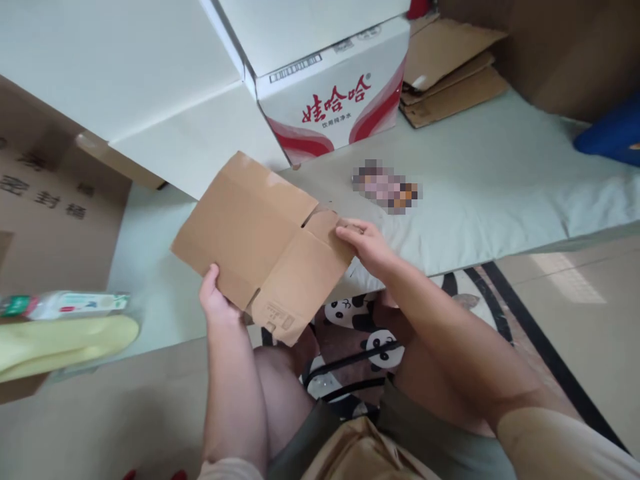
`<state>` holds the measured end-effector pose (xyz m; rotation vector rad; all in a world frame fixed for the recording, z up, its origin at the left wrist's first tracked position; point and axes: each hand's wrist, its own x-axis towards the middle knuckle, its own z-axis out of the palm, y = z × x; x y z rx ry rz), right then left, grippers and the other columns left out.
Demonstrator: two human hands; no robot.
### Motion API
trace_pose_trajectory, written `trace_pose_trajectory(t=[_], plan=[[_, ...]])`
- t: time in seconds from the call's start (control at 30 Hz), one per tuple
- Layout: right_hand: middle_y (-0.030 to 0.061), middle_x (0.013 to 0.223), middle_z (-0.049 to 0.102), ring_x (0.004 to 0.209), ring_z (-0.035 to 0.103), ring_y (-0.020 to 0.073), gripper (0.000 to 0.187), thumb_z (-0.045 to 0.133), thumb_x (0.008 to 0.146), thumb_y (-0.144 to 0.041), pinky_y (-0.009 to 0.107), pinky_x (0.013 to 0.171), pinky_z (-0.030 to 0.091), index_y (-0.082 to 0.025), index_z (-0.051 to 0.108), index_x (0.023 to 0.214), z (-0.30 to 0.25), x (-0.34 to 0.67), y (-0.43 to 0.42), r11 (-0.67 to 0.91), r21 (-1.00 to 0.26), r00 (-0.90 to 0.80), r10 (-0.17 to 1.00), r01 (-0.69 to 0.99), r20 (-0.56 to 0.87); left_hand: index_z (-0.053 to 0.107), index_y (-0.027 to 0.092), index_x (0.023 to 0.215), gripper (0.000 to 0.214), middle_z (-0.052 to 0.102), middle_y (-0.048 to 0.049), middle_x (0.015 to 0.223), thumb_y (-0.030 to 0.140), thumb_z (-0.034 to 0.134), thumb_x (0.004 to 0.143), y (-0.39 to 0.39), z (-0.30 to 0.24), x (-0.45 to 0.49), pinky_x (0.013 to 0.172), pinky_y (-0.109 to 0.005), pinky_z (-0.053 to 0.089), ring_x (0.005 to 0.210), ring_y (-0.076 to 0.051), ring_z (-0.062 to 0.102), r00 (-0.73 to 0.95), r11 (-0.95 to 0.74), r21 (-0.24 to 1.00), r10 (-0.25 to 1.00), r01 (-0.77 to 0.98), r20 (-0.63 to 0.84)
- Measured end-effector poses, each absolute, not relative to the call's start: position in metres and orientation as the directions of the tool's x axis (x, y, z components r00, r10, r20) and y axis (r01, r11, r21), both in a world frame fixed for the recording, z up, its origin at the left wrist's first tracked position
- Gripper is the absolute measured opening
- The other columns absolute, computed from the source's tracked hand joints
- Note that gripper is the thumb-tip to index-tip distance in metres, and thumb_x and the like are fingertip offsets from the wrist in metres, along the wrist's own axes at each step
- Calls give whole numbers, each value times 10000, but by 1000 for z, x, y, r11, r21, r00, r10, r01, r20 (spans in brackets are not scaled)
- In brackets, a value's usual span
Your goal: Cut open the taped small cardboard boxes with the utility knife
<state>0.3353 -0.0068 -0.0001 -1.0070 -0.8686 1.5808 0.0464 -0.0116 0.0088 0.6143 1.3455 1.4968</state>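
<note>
A brown cardboard box (pixel 260 230), folded flat with slotted flaps, is held up over the edge of a pale green cloth surface. My left hand (pixel 217 297) grips its lower left edge, the thumb lying on top and the other fingers hidden underneath. At the right corner, my right hand (pixel 367 243) pinches a small flap between thumb and fingers. Small printed marks show on the flap nearest me. Behind the cardboard, on the cloth, lies a small object (pixel 387 187) that is blurred out by pixels.
White cartons (pixel 335 100), one with red print, stand at the back. Flattened cardboard pieces (pixel 450 67) are stacked behind to the right, near a blue object (pixel 613 130). On the left are a plastic bottle (pixel 85 305), a yellow item (pixel 70 340) and a large brown box (pixel 55 193).
</note>
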Motion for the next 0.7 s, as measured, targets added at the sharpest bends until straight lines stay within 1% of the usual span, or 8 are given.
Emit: trace_pose_trajectory(t=[0.07, 0.17, 0.3, 0.37, 0.43, 0.57, 0.63, 0.7], plan=[[-20, 713, 593, 640, 529, 118, 398, 750, 681, -567, 247, 577, 430, -218, 624, 827, -2, 334, -5, -205, -889, -99, 979, -410, -180, 678, 233, 942, 148, 759, 8, 860, 282, 600, 826, -2, 5, 50, 876, -298, 571, 1005, -188, 694, -520, -33, 911, 829, -411, -205], [-49, 624, 505, 542, 424, 83, 422, 801, 635, -536, 226, 489, 350, -207, 567, 759, -2, 329, -8, -243, -911, -81, 970, -335, -229, 692, 204, 931, 152, 763, -13, 890, 268, 657, 798, 8, 2, 60, 844, -297, 576, 945, -177, 707, -506, -8, 885, 823, -465, -258], [-85, 601, 464, 449, 284, 39, 472, 848, 592, -485, 202, 393, 186, -215, 540, 826, 15, 320, -27, -368, -837, -56, 924, -406, -379, 692, 206, 973, 303, 752, -33, 969, 446, 703, 788, 14, 3, 64, 788, -287, 570, 911, -177, 707, -344, 68, 845, 894, -530, -287], [-103, 578, 424, 418, 214, 21, 490, 867, 581, -469, 195, 381, 117, -222, 517, 819, 30, 323, -43, -417, -784, -66, 897, -459, -438, 680, 204, 956, 390, 747, -52, 974, 568, 633, 822, 14, 5, 61, 782, -294, 560, 950, -201, 702, -282, 29, 810, 930, -586, -237], [-112, 547, 390, 397, 174, 13, 499, 879, 573, -474, 196, 373, 89, -229, 493, 774, 44, 336, -64, -425, -772, -21, 881, -471, -472, 666, 199, 918, 412, 740, -62, 927, 589, 548, 859, 13, 9, 59, 724, -286, 545, 884, -196, 699, -243, 8, 769, 947, -640, -212], [-109, 484, 287, 385, 124, 33, 461, 855, 640, -485, 229, 357, 89, -248, 460, 674, 65, 388, -117, -299, -882, 238, 885, -365, -399, 663, 193, 838, 334, 699, -44, 799, 490, 511, 840, 9, 12, 57, 525, -232, 470, 579, -131, 626, -202, 119, 746, 924, -655, -325], [-106, 480, 259, 389, 93, 43, 469, 884, 611, -451, 250, 348, 76, -264, 456, 650, 74, 418, -143, -203, -936, 424, 849, -289, -315, 671, 187, 813, 319, 696, -52, 812, 468, 520, 820, 6, 12, 55, 508, -229, 473, 565, -130, 628, -173, 147, 751, 928, -644, -330], [-86, 516, 327, 396, 103, 51, 446, 915, 567, -409, 272, 342, 61, -292, 496, 664, 84, 442, -160, -126, -973, 588, 779, -194, -218, 675, 183, 790, 307, 688, -61, 809, 452, 528, 811, 3, 12, 52, 495, -233, 477, 559, -133, 627, -152, 148, 746, 936, -650, -319]])
